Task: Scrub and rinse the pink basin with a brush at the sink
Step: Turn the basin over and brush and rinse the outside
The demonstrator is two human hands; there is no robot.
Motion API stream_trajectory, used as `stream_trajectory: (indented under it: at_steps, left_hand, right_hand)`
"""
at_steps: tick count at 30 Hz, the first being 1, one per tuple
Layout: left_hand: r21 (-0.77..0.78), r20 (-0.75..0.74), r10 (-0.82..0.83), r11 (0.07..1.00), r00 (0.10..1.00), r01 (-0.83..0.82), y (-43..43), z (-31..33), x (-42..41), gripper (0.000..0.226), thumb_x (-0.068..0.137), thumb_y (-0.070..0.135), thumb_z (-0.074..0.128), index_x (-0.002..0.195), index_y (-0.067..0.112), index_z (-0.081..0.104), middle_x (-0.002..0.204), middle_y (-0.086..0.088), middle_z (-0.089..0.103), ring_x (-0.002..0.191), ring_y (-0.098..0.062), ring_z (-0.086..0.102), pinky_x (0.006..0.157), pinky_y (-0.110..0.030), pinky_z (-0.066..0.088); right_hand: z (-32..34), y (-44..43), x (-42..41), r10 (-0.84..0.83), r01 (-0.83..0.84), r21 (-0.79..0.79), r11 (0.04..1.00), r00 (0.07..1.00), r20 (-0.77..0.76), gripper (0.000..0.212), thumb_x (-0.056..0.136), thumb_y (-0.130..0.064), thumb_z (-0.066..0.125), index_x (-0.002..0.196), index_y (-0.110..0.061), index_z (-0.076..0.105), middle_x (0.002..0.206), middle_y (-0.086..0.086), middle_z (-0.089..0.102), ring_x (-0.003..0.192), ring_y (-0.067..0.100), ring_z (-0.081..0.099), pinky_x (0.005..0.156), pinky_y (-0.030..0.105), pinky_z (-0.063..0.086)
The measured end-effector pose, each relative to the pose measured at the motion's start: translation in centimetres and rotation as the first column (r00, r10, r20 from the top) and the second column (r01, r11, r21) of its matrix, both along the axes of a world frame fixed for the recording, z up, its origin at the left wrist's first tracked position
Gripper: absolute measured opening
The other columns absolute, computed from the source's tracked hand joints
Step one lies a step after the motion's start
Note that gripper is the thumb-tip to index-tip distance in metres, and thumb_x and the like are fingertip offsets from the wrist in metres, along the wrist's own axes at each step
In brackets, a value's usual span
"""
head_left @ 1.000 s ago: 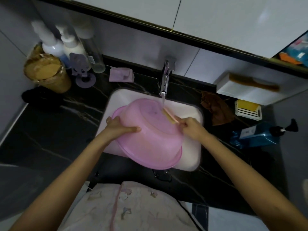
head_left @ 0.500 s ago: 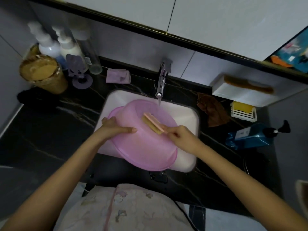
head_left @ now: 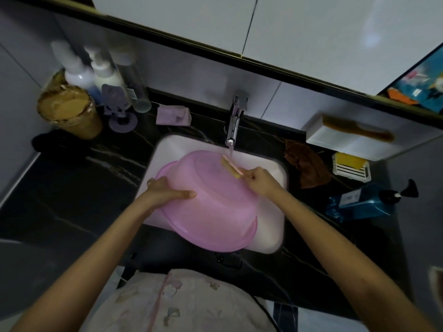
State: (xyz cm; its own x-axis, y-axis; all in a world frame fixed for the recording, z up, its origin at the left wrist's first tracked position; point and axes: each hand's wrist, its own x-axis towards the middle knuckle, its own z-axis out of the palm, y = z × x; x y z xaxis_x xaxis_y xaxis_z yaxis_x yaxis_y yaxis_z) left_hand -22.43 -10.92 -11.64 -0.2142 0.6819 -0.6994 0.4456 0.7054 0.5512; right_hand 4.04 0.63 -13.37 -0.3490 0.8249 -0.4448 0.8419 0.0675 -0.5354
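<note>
Pink basin (head_left: 211, 212) held, brush (head_left: 231, 167) touching it.

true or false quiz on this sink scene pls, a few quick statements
1. Water runs from the tap. True.
2. The pink basin stands upright in the sink. False: it is tilted, underside facing up.
3. The right hand holds the brush on the basin. True.
4. The left hand hangs free. False: it grips the basin's side.
5. The blue bottle stands left of the sink. False: it lies on its side, to the right.
</note>
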Motion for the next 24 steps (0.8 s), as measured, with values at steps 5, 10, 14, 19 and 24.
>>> stream_trajectory:
  at_steps: [5,10,14,19,24]
  left_hand:
    - [-0.015,0.062,0.055,0.998,0.997,-0.054,-1.2,-0.5,-0.2,0.141,0.023,0.076,0.070,0.144,0.015,0.029,0.148,-0.011,0.023,0.132,-0.029,0.030,0.109,-0.045,0.033]
    - [-0.009,0.129,0.121,0.993,0.984,-0.121,-2.8,-1.2,-0.4,0.146,0.020,0.075,0.072,0.145,0.013,0.029,0.148,-0.012,0.029,0.131,-0.031,0.036,0.108,-0.050,0.035]
    - [0.016,0.109,0.149,0.988,0.983,-0.152,-2.3,-0.5,0.5,0.147,0.020,0.072,0.067,0.147,0.011,0.024,0.151,-0.012,0.019,0.134,-0.031,0.031,0.110,-0.045,0.031]
    - [0.011,0.064,0.128,0.992,0.990,-0.129,-1.6,-0.2,0.6,0.149,0.019,0.073,0.067,0.147,0.011,0.023,0.151,-0.013,0.018,0.133,-0.032,0.031,0.109,-0.044,0.033]
    - [0.027,0.061,0.133,0.990,0.989,-0.135,-1.9,-0.6,0.8,0.147,0.021,0.074,0.065,0.146,0.009,0.024,0.151,-0.014,0.020,0.135,-0.031,0.028,0.110,-0.042,0.031]
  right_hand:
    - [0.9,-1.3,-3.4,0.137,-0.134,0.068,0.989,0.990,-0.045,0.034,0.093,-0.018,0.045,0.120,-0.021,0.066,0.107,0.010,0.070,0.095,0.024,0.064,0.078,0.025,0.044]
    - [1.0,-2.1,0.7,0.261,-0.263,0.037,0.964,0.964,0.044,0.034,0.092,-0.013,0.046,0.118,-0.018,0.067,0.125,0.001,0.063,0.084,0.009,0.060,0.071,0.021,0.044]
    - [0.5,-0.1,0.5,0.082,-0.093,0.055,0.994,0.981,0.179,0.030,0.093,-0.015,0.045,0.110,-0.007,0.068,0.116,0.017,0.066,0.087,0.027,0.062,0.071,0.028,0.043]
    - [4.0,-4.4,-3.5,0.300,-0.293,0.076,0.953,0.947,-0.117,0.037,0.093,-0.010,0.047,0.126,-0.017,0.061,0.119,-0.001,0.066,0.086,-0.006,0.060,0.077,0.007,0.041]
    - [5.6,-5.5,-1.3,0.327,-0.327,0.094,0.940,0.945,0.021,0.046,0.093,-0.010,0.045,0.135,-0.027,0.051,0.111,-0.002,0.069,0.061,-0.001,0.054,0.063,0.014,0.036]
